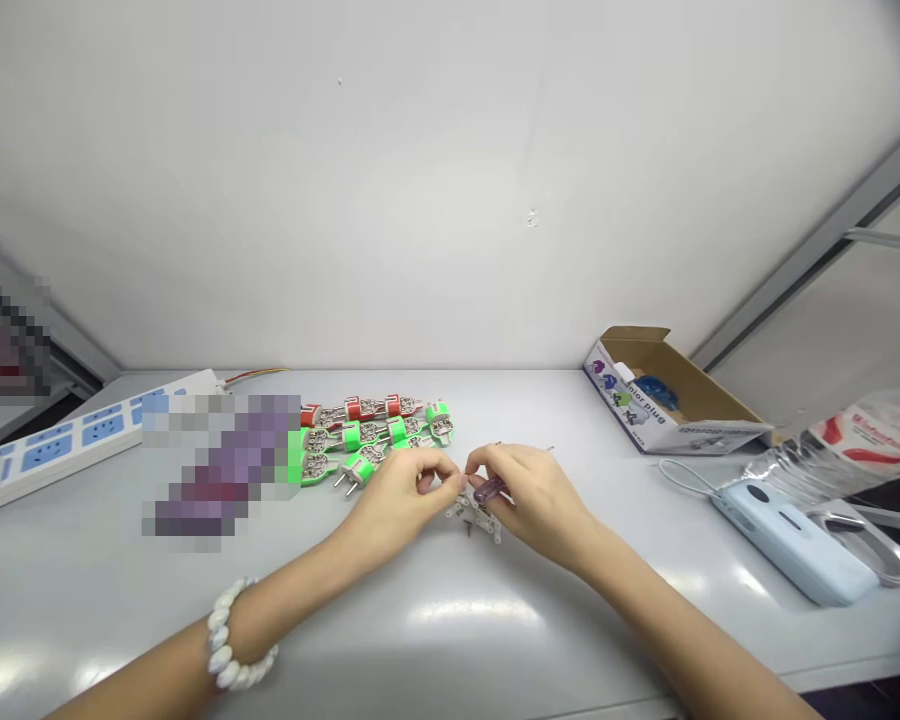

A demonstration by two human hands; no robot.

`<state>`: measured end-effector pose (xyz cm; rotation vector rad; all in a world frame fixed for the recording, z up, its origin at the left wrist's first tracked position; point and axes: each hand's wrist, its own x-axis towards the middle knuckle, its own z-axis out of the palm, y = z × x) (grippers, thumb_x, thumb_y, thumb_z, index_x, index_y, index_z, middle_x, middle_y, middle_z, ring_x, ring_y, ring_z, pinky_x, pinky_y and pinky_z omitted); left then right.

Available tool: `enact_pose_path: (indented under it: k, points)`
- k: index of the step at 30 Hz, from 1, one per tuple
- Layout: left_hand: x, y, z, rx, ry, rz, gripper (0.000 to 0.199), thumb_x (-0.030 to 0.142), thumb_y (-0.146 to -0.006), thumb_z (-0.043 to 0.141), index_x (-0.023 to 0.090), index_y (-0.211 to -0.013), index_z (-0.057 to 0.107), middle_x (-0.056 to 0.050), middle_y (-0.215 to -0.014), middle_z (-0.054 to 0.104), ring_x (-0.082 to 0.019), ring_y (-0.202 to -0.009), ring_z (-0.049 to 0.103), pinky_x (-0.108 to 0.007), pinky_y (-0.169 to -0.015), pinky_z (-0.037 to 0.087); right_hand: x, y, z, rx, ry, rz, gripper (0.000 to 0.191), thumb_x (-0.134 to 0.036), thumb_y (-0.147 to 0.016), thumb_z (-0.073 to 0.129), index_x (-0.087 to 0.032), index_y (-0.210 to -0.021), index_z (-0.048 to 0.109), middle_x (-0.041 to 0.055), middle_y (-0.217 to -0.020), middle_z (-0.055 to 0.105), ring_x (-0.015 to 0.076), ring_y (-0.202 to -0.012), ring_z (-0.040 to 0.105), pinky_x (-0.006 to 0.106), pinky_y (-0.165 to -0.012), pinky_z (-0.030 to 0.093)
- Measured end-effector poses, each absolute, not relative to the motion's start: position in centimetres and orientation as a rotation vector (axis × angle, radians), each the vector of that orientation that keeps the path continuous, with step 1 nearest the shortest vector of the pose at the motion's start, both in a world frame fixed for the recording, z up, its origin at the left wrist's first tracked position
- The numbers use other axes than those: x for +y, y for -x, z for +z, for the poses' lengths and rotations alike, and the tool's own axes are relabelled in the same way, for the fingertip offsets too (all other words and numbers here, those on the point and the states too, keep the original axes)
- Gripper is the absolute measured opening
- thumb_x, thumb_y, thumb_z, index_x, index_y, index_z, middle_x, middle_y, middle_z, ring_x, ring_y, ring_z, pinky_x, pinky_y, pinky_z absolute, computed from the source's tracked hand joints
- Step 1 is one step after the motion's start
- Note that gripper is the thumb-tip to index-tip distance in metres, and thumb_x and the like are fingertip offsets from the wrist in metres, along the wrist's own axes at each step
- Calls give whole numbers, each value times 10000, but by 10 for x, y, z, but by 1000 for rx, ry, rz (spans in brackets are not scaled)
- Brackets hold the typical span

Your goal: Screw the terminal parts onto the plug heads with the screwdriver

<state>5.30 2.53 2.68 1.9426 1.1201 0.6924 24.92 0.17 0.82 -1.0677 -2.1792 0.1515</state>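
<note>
- Purple and see-through, a short-handled tool [489,488] lies in the grasp of my right hand [544,500], its fingers curled around the handle above the grey table [345,630].
- Opposite, my left hand [409,490] is bent inward, thumb and forefinger drawn close together; whether they pinch a small part, I cannot tell.
- Fingertips of both my hands meet or nearly meet, just over small white strips [497,535] and a loose screw [469,527] on the tabletop.
- Beside my left hand, red plugs [364,408] sit in a back row, with green plugs [360,468] nearer me, many showing metal fittings.
- A pale beaded bracelet [225,640] circles my left wrist.
- On the far left rests a white power strip [105,430] with blue socket panels.
- To my right are an open carton [675,435], a light-blue device [802,540] with a cord, and a clear bottle [862,440].
</note>
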Motion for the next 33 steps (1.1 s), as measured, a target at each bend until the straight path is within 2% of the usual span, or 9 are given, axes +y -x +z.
enact_pose_path:
  k: [4,11,14,16,19,23,29,33]
  points:
    - [23,-55,24,1135,-1991,681,306,368,-915,569,189,-702,695,20,-611,585,-139,-564,426,-262,-522,309,3,-249,2,-2215,1082,51,173,-86,-862,470,-203,-907,588,26,-710,672,181,-602,568,283,-577,370]
    - [25,-54,20,1157,-2169,659,300,299,-959,510,188,-734,674,13,-653,639,-145,-561,498,-254,-520,350,4,-250,1,-2275,1219,-31,211,-38,-813,470,-199,-888,583,50,-732,676,191,-650,572,301,-615,346]
    - [26,-52,16,1193,-2355,662,246,224,-947,530,201,-729,640,-5,-710,650,-189,-664,542,-289,-598,382,6,-253,1,-2308,1338,-7,213,-10,-789,491,-197,-849,572,58,-710,660,199,-616,552,308,-575,290]
    - [27,-52,10,1182,-2491,647,238,191,-949,555,198,-718,612,-28,-743,643,-225,-753,564,-324,-668,410,7,-254,0,-2341,1415,29,240,26,-774,506,-210,-789,546,34,-650,627,180,-545,505,309,-540,231]
    - [28,-49,1,1141,-2654,617,252,202,-987,568,194,-736,585,-39,-762,613,-241,-787,560,-350,-712,433,8,-255,1,-2397,1502,109,291,60,-765,543,-221,-705,503,-1,-581,578,155,-484,456,310,-516,184]
    - [34,-36,-1,1126,-2789,628,261,211,-1058,470,182,-822,575,-49,-824,594,-236,-792,534,-351,-715,427,6,-253,11,-2432,1576,221,235,-34,-830,617,-214,-704,535,7,-628,623,160,-533,517,293,-524,221]
    - [44,-16,2,1015,-2900,624,316,185,-1079,393,177,-814,563,-43,-824,589,-215,-785,525,-317,-675,412,5,-255,26,-2377,1651,316,132,-128,-953,536,-206,-877,610,31,-840,726,173,-678,606,277,-607,325]
    - [46,-11,5,975,-2997,645,318,151,-1074,365,162,-885,621,-60,-862,611,-218,-795,536,-321,-681,429,5,-257,27,-2355,1674,341,132,-139,-968,522,-208,-895,607,22,-823,715,177,-682,603,280,-616,325]
